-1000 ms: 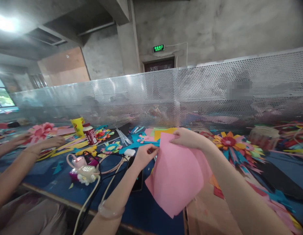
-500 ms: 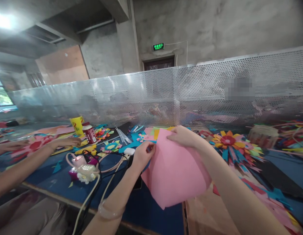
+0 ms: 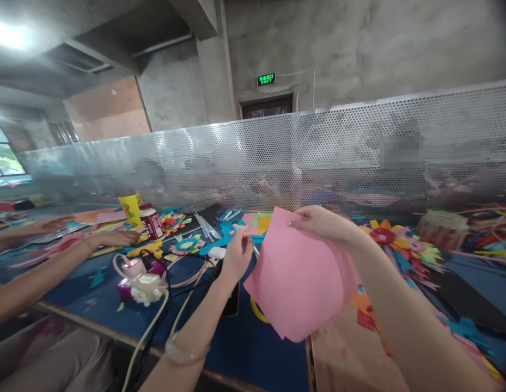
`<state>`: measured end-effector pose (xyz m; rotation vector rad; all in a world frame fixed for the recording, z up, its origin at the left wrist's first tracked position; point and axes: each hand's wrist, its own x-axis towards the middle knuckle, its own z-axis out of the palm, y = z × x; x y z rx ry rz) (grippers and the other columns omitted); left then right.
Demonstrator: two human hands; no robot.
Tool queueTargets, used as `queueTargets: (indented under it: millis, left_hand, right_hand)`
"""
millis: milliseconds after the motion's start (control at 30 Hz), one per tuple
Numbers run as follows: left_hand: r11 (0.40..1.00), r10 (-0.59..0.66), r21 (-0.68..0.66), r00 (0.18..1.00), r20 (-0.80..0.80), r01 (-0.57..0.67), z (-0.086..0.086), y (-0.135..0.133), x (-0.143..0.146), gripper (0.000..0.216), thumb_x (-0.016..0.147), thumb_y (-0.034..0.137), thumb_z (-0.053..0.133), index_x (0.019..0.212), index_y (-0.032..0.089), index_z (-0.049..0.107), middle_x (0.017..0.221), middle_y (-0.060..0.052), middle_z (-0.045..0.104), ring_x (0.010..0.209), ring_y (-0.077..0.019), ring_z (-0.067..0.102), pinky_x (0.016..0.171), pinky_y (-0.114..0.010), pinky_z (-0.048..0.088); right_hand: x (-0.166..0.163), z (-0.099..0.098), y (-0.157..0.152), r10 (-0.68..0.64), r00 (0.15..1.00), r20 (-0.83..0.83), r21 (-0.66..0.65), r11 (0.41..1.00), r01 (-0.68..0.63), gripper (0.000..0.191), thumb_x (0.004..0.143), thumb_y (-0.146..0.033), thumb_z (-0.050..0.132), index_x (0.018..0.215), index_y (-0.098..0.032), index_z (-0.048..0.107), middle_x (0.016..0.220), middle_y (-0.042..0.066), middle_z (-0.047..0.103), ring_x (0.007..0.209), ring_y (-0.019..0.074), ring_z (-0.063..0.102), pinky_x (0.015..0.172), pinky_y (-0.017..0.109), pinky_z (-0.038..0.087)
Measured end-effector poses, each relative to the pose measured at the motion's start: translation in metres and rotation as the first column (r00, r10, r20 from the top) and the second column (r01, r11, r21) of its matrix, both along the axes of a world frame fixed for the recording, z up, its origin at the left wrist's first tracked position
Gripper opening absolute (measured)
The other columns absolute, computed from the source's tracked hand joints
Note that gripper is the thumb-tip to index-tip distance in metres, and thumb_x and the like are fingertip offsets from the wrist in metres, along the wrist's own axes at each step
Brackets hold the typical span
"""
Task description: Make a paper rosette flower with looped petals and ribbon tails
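A sheet of pink paper [image 3: 305,277] hangs in front of me above the table edge, its lower part bent. Gripping its top edge is my right hand [image 3: 324,222], thumb on the near face and fingers behind. My left hand [image 3: 237,255] is beside the sheet's left edge, apart from it, with fingers loosely bent and nothing visible in them. Below that hand lies a dark phone [image 3: 232,302]. Part of a yellow ring-shaped thing [image 3: 257,311] shows behind the sheet.
Cables and a power strip [image 3: 142,287] lie to the left, near a maroon bottle [image 3: 151,222] and a yellow cup [image 3: 131,209]. Another person's hands [image 3: 114,238] reach in from the left. Paper flowers [image 3: 385,235] lie to the right. A perforated metal screen [image 3: 220,163] stands behind.
My left hand has come off the sheet's left edge and moved slightly left. My right hand has shifted right with the paper. The other person's far hand has moved across the table.
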<state>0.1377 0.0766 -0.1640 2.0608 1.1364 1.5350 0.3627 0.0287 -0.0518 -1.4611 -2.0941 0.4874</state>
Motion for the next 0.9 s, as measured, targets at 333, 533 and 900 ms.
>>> queueTargets:
  millis: [333,533,900]
  left_hand:
    - [0.906,-0.333,-0.235,0.936,0.116,0.352,0.010,-0.013,0.007,0.032,0.080,0.042,0.050,0.062,0.016,0.055,0.058,0.002,0.052,0.054,-0.0116,0.049,0.054,-0.023,0.040]
    - [0.872,-0.392,-0.260,0.910,0.138,0.415,0.010,-0.010,0.004,0.017,0.072,0.030,0.060,0.066,0.015,0.059,0.063,0.001,0.054,0.060,-0.0114,0.049,0.059,-0.023,0.042]
    - [0.885,-0.367,-0.234,0.913,0.180,0.402,0.013,-0.012,0.003,0.010,0.065,0.024,0.058,0.060,0.016,0.061,0.058,0.002,0.055,0.054,-0.0112,0.049,0.054,-0.023,0.042]
  right_hand:
    - [0.012,-0.003,0.002,0.181,0.980,-0.081,-0.070,0.980,-0.187,0.025,0.079,-0.039,0.055,0.078,-0.016,0.065,0.071,0.001,0.062,0.062,0.0132,0.053,0.055,0.023,0.040]
    - [0.013,-0.008,0.007,0.168,0.985,-0.049,-0.099,0.980,-0.172,0.027,0.079,-0.042,0.055,0.081,-0.017,0.065,0.070,0.000,0.060,0.059,0.0123,0.050,0.054,0.023,0.037]
    - [0.013,-0.004,0.003,0.118,0.993,0.014,-0.098,0.988,-0.117,0.028,0.074,-0.044,0.060,0.078,-0.017,0.066,0.063,0.000,0.056,0.055,0.0120,0.046,0.051,0.024,0.035]
